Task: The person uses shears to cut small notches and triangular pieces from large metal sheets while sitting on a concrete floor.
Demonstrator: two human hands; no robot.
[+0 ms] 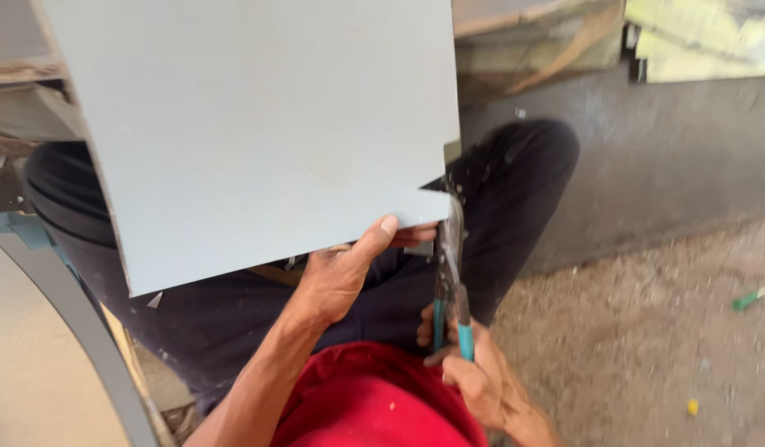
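Over the lap, left hand pinches grey sheet edge, right hand grips snips at notch corner—mid-cut, next bite prob. needs blades lined w/ edge.

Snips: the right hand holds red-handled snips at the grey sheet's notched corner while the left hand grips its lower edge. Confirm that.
Not quite. In the head view the snips have teal handles, not red. The right hand holds them at the sheet, and the left hand grips its lower edge.

You get one view only, from the head, looking steeply down and close onto your lap, hands and the gritty floor.
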